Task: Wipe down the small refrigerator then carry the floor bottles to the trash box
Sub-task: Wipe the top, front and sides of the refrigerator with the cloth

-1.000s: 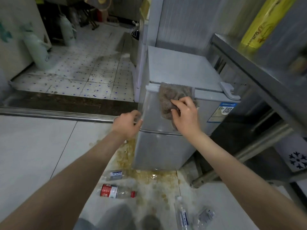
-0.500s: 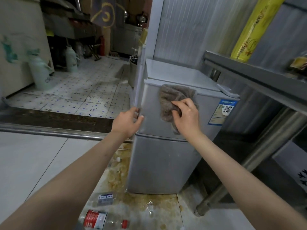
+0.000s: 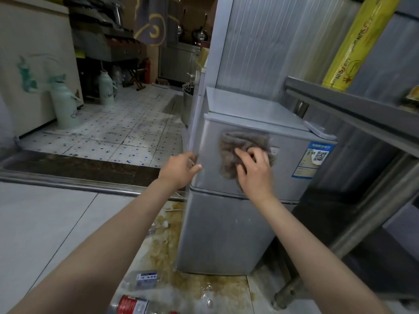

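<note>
A small grey refrigerator (image 3: 229, 232) stands on the floor in front of me, with a blue sticker on its upper door. My right hand (image 3: 255, 169) presses a brown-grey cloth (image 3: 240, 146) flat against that upper door. My left hand (image 3: 179, 169) grips the left edge of the same door. Two empty plastic bottles lie on the stained floor below: a clear one with a dark label (image 3: 141, 279) and one with a red label (image 3: 133, 305) at the bottom edge.
A steel shelf rack (image 3: 353, 109) stands close on the right, with a yellow roll (image 3: 356, 41) on it. A metal threshold rail (image 3: 68, 183) crosses the floor at left. Beyond it, two pale green thermos jugs (image 3: 64, 105) stand on a tiled floor.
The cloth and my right hand have slid down from the top edge onto the door's face. The view has tilted up, so the bottles near my feet have dropped out of sight.
</note>
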Motion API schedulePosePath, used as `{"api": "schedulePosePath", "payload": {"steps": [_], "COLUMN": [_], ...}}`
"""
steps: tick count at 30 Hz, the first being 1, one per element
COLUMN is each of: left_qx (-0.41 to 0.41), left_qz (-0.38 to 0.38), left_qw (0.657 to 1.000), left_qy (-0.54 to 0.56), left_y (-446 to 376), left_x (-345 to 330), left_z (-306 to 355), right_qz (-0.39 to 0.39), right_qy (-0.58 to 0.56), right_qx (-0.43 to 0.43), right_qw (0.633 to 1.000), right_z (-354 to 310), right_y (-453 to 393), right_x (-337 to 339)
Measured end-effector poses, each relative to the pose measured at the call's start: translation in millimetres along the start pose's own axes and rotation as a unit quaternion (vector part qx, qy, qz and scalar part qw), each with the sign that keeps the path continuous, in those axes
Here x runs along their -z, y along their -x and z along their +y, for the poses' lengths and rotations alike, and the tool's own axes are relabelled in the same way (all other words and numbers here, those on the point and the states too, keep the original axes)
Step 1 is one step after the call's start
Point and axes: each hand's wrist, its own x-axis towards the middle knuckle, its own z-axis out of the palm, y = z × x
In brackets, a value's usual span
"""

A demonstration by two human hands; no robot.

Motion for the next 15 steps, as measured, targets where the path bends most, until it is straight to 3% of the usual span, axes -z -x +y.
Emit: {"api": "schedulePosePath", "payload": {"steps": [3,15], "left_qx": [0.005,0.015], "left_qz": [0.0,0.002], "left_qw": [1.0,0.997], "left_qy": [0.014,0.081], "left_y": [1,10], "left_x": [0,-21], "left_z": [0,-19], "right_qz": [-0.021,0.032], "right_qy": [0.008,0.015], "right_qx": [0.02,-0.017], "right_qw": [1.0,0.999], "right_z": [7,-19], "right_y": [14,-17], "right_x": [-2,8]}}
